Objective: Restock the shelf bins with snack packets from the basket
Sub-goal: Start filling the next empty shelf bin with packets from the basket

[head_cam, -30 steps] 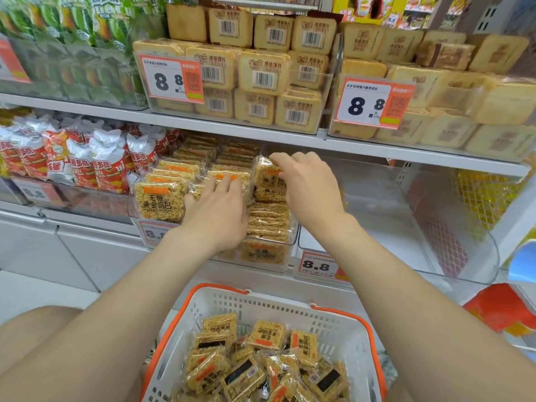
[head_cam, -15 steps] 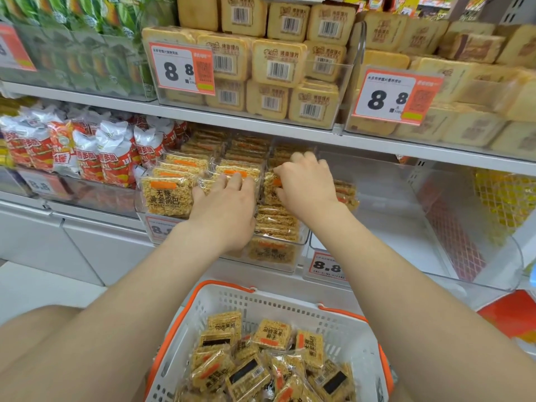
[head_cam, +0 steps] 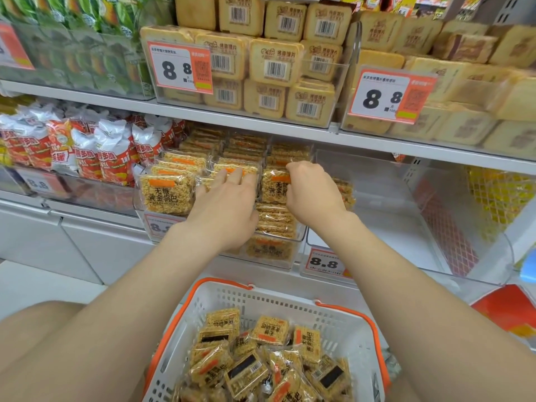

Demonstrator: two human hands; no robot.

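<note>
The clear shelf bin [head_cam: 300, 242] on the lower shelf holds rows of yellow snack packets with orange labels [head_cam: 166, 192]. My left hand [head_cam: 229, 204] lies on the middle row, its fingers straight and pressing on the packet tops. My right hand [head_cam: 314, 192] curls its fingers over the top of an upright packet [head_cam: 272, 185] in the right-hand row. Below my arms sits the white basket with an orange rim [head_cam: 345, 323], and several of the same packets [head_cam: 269, 329] are heaped in it.
To the right stands another clear bin [head_cam: 377, 198] with an 8.8 price tag [head_cam: 323, 262]. Red-and-white bags [head_cam: 87, 152] fill the bin to the left. Beige boxed snacks [head_cam: 275, 62] crowd the upper shelf, whose edge [head_cam: 261, 126] hangs just above my hands.
Both hands have stayed in the bin and shifted slightly. A packet now stands upright with its face showing between my hands.
</note>
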